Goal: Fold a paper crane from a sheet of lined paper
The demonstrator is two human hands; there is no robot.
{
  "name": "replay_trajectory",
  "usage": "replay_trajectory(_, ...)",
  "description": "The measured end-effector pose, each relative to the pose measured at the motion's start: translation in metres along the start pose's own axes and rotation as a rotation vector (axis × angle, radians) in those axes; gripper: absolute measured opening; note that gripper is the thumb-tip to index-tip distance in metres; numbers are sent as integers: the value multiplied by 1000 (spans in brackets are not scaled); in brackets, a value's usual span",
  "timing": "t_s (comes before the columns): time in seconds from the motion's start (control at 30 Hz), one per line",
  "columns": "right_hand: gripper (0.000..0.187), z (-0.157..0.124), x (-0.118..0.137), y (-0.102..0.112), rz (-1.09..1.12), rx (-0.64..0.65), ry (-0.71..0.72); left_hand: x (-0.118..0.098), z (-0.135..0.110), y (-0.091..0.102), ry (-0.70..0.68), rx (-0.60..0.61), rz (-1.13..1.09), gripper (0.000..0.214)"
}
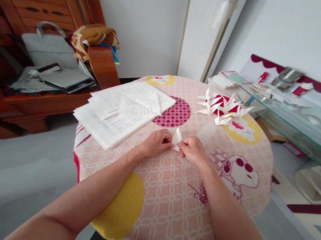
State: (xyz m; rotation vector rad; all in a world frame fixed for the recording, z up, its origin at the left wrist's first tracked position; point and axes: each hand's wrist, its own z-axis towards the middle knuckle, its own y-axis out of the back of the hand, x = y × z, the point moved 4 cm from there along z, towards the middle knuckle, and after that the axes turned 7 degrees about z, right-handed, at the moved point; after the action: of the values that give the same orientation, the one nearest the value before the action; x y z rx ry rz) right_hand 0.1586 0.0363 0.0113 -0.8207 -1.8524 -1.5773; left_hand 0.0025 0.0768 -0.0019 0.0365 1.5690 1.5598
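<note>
Between my hands, at the middle of the round table, stands a small piece of folded white paper (177,137) with a pointed top. My left hand (158,140) pinches its left lower edge, fingers closed. On the other side, my right hand (192,147) grips the right lower edge between thumb and fingers. The fingertips hide part of the paper's base. Several folded white paper cranes (225,108) sit in a cluster at the back right. To the left lies a stack of written paper sheets (110,128), with a loose folded sheet (140,106) on top.
A patterned tablecloth (165,206) covers the round table. At right, a glass shelf (303,120) holds metal bowls (289,75) and other items. A wooden bench (37,104) with a grey bag (45,47) stands at left. A white cabinet unit (201,33) is behind.
</note>
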Motion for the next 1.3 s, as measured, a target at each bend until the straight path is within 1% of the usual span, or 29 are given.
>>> replay_trajectory(0.13,39,0,2,1,-18,-4,-13,0,-2,0,-12,-13,-14,16)
replay_trajectory(0.33,39,-1,2,1,-10,-3,-2,-2,-3,-5,-41,2,8,13)
replay_trajectory(0.57,37,0,2,0,-21,-20,-21,-4,0,-9,10,-12,118,14)
replay_trajectory(0.7,35,0,2,0,-44,-38,-41,-5,-1,-9,37,-18,121,16)
replay_trajectory(0.83,31,2,0,-1,-96,-71,-39,-6,-4,-9,69,-53,134,19)
replay_trajectory(0.97,28,4,-1,-3,-156,-94,-47,-7,-5,-10,73,-92,145,23)
replay_trajectory(1.13,24,5,0,-5,-227,-120,-38,-8,-4,-11,88,-118,193,23)
replay_trajectory(1.3,27,5,-1,-6,-254,-139,-25,-6,-5,-12,70,-120,173,24)
